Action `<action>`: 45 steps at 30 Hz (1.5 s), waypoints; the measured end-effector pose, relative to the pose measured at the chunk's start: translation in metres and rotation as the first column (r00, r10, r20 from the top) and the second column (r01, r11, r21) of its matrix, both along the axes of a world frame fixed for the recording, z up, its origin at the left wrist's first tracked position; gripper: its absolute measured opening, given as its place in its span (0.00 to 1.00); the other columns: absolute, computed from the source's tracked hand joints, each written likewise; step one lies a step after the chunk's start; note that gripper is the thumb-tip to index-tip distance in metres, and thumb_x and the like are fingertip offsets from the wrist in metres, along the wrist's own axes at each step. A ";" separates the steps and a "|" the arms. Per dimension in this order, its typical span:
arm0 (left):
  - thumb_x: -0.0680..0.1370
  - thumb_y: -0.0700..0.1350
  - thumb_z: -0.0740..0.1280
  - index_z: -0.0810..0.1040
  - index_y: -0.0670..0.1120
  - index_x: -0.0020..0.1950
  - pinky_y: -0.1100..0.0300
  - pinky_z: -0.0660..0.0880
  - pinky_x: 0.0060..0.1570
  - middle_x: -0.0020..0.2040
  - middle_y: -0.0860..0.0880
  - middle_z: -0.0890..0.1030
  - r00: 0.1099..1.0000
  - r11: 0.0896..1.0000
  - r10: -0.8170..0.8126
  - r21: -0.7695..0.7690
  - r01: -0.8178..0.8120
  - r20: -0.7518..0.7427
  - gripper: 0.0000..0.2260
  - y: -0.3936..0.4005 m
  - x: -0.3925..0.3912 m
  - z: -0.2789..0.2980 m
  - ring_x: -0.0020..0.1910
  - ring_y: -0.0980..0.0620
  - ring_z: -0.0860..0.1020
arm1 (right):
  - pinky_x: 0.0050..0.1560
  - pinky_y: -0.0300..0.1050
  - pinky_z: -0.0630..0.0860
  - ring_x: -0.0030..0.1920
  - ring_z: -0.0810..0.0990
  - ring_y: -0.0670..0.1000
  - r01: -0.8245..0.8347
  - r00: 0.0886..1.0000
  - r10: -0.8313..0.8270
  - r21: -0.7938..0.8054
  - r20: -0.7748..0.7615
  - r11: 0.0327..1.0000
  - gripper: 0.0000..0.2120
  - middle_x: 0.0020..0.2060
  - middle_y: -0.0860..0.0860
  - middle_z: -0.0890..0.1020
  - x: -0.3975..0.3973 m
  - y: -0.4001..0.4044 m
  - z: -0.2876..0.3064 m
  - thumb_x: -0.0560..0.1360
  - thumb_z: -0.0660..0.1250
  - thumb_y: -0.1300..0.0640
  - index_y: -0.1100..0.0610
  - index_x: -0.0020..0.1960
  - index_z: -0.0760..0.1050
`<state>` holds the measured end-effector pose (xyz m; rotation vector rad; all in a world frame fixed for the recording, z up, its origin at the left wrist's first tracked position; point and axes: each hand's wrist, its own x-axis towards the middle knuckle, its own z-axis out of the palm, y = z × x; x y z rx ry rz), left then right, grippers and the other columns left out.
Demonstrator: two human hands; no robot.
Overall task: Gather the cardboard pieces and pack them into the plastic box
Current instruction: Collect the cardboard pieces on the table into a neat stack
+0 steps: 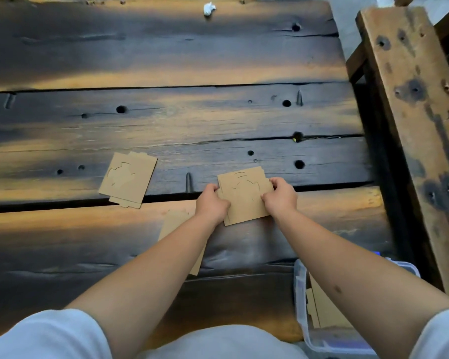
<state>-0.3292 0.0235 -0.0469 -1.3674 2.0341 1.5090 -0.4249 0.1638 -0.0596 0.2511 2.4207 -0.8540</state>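
Note:
A small stack of flat brown cardboard pieces (244,196) with curved cut-outs lies on the dark wooden table (166,120). My left hand (211,203) grips its left edge and my right hand (280,196) pinches its right edge. Another pair of cardboard pieces (127,178) lies flat to the left, apart from my hands. A further piece (174,224) is mostly hidden under my left forearm. The clear plastic box (302,307) stands at the lower right by the table's near edge, with cardboard (322,309) inside; my right arm covers much of it.
A crumpled white scrap (209,8) sits at the table's far edge. A worn wooden bench (420,104) runs along the right side beyond a dark gap. The planks have holes and deep cracks.

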 end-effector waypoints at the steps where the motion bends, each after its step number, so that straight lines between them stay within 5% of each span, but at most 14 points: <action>1: 0.71 0.37 0.67 0.73 0.49 0.60 0.57 0.76 0.49 0.53 0.46 0.82 1.000 1.000 -0.006 -0.002 0.006 0.003 0.18 0.000 -0.003 -0.001 0.50 0.46 0.78 | 0.61 0.44 0.70 0.62 0.76 0.56 -0.012 1.000 0.012 0.020 -0.004 1.000 0.22 0.62 0.55 0.78 -0.001 -0.002 -0.001 0.72 0.65 0.65 0.54 0.65 0.75; 8: 0.71 0.35 0.61 0.74 0.47 0.61 0.59 0.72 0.49 0.56 0.44 0.81 0.973 0.950 -0.229 -0.212 0.228 0.023 0.20 -0.002 -0.003 -0.006 0.56 0.42 0.77 | 0.51 0.39 0.65 0.59 0.74 0.55 -0.062 0.998 0.062 0.015 -0.006 0.998 0.18 0.58 0.56 0.76 -0.001 -0.003 0.002 0.71 0.65 0.64 0.52 0.59 0.74; 14: 0.71 0.32 0.61 0.74 0.52 0.65 0.63 0.71 0.49 0.57 0.45 0.79 0.969 0.957 -0.239 -0.185 0.224 -0.065 0.25 -0.007 0.010 0.001 0.56 0.45 0.77 | 0.53 0.46 0.76 0.55 0.79 0.55 0.031 0.993 -0.022 -0.082 0.116 0.996 0.24 0.57 0.54 0.80 0.017 0.005 0.009 0.71 0.68 0.64 0.53 0.65 0.70; 21: 0.74 0.31 0.62 0.72 0.54 0.67 0.66 0.69 0.47 0.59 0.51 0.80 0.969 0.972 -0.214 -0.126 0.199 -0.120 0.27 -0.022 0.059 0.014 0.54 0.52 0.76 | 0.37 0.40 0.73 0.47 0.81 0.51 0.040 0.993 -0.014 -0.222 0.116 0.974 0.20 0.52 0.51 0.83 0.067 -0.001 0.025 0.71 0.68 0.65 0.47 0.58 0.73; 27: 0.73 0.32 0.63 0.72 0.50 0.69 0.69 0.66 0.52 0.62 0.51 0.78 0.967 0.966 -0.242 -0.117 0.231 -0.086 0.26 -0.036 0.118 0.013 0.56 0.55 0.75 | 0.60 0.52 0.77 0.55 0.81 0.54 0.054 0.990 -0.014 -0.289 0.137 0.956 0.17 0.55 0.55 0.82 0.123 -0.008 0.025 0.71 0.74 0.63 0.50 0.55 0.73; 33: 0.74 0.35 0.64 0.69 0.46 0.71 0.68 0.62 0.57 0.66 0.48 0.76 0.963 0.953 -0.271 -0.144 0.266 -0.010 0.25 -0.045 0.165 0.002 0.65 0.47 0.73 | 0.57 0.56 0.79 0.51 0.82 0.54 0.070 0.975 -0.015 -0.243 0.220 0.967 0.10 0.53 0.53 0.83 0.169 -0.013 0.019 0.74 0.72 0.60 0.53 0.52 0.74; 41: 0.74 0.37 0.63 0.71 0.48 0.66 0.61 0.69 0.48 0.58 0.46 0.80 0.960 0.944 -0.264 -0.178 0.277 0.093 0.21 -0.069 0.181 0.002 0.57 0.45 0.76 | 0.55 0.57 0.79 0.52 0.79 0.55 0.095 0.972 -0.060 -0.143 0.228 0.985 0.06 0.51 0.51 0.81 0.211 -0.042 0.013 0.76 0.69 0.56 0.52 0.52 0.74; 45: 0.73 0.35 0.62 0.74 0.47 0.62 0.58 0.71 0.53 0.58 0.44 0.79 0.955 0.934 -0.286 -0.201 0.295 0.076 0.19 -0.087 0.169 0.002 0.57 0.44 0.76 | 0.49 0.52 0.78 0.48 0.78 0.53 0.168 0.965 -0.135 -0.135 0.226 0.977 0.06 0.49 0.50 0.80 0.212 -0.058 0.011 0.77 0.67 0.56 0.47 0.47 0.70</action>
